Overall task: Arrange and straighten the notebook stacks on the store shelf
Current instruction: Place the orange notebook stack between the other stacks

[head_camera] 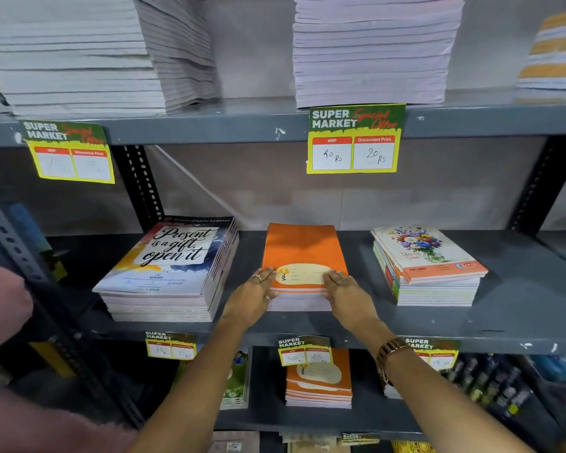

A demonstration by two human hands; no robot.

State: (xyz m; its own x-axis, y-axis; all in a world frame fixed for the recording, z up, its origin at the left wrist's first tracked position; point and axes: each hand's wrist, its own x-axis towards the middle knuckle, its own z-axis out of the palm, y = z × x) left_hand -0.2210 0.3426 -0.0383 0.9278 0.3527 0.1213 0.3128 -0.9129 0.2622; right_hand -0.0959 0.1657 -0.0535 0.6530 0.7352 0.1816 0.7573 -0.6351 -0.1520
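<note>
A stack of orange notebooks [303, 253] sits in the middle of the grey metal shelf [520, 315]. My left hand [252, 297] grips its front left corner, fingers lying on the top cover. My right hand [348, 294] grips the front right corner the same way. To the left lies a taller stack [174, 273] with a "Present is a gift, open it" cover, slightly fanned at its right side. To the right lies a stack with a flower cover [428, 266], its top books skewed.
The shelf above holds tall pale notebook piles [370, 50] and carries yellow price tags [353, 140]. The shelf below has another orange stack [319, 384] and more price tags. A perforated black upright [141, 184] stands behind the left stack.
</note>
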